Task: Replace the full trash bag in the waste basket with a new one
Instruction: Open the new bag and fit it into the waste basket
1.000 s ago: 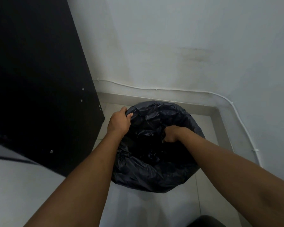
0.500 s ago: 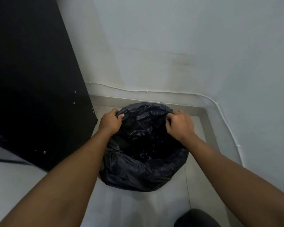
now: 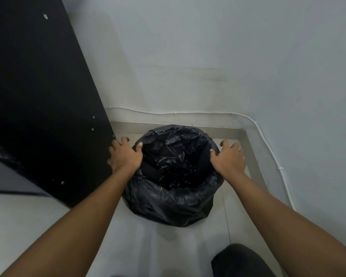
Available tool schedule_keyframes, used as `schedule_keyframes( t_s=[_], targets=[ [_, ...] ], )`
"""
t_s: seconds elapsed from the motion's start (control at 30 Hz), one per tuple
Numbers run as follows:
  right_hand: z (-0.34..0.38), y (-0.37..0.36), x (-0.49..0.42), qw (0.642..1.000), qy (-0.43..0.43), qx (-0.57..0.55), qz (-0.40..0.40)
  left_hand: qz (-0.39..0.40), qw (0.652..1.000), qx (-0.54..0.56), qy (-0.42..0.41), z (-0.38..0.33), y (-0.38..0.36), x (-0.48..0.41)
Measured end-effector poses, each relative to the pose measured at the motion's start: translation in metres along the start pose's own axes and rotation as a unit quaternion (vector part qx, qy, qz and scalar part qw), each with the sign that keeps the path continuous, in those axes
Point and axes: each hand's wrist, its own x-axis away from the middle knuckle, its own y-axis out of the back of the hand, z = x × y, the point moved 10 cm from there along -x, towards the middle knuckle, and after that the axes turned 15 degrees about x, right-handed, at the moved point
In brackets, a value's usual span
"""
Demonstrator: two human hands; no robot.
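A black trash bag lines the round waste basket on the floor, its edge folded down over the outside; the basket itself is hidden under the plastic. My left hand grips the bag at the left side of the rim, thumb inside and fingers outside. My right hand holds the bag at the right side of the rim in the same way. The bag's mouth gapes open between both hands, and its inside is dark and crumpled.
A black cabinet panel stands close on the left, almost touching my left hand. The basket sits in a corner of pale walls, with a white cable along the base. A dark rounded object lies on the floor at the bottom right.
My right hand came out of the bag's middle and moved to the right rim. Both hands spread apart, pulling the bag's mouth wide over the basket rim.
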Motion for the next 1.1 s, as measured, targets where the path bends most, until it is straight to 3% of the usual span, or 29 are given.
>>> schedule_keyframes(
  t_s=[0.17,0.3,0.73,1.1],
  targets=[
    [0.014,-0.024,0.012,0.990,0.011,-0.109,0.087,0.059,0.994,0.054,0.069,0.010,-0.025,0.018],
    [0.017,-0.028,0.012,0.976,-0.005,-0.207,0.074,0.039,0.991,0.115,0.059,0.011,-0.025,0.019],
    [0.055,-0.031,-0.022,0.962,0.002,-0.259,0.086,0.009,0.979,0.186,0.080,0.022,-0.014,-0.019],
    [0.098,-0.031,-0.054,0.958,0.008,-0.273,0.086,0.010,0.983,0.161,0.093,0.028,-0.009,-0.069]
  ],
)
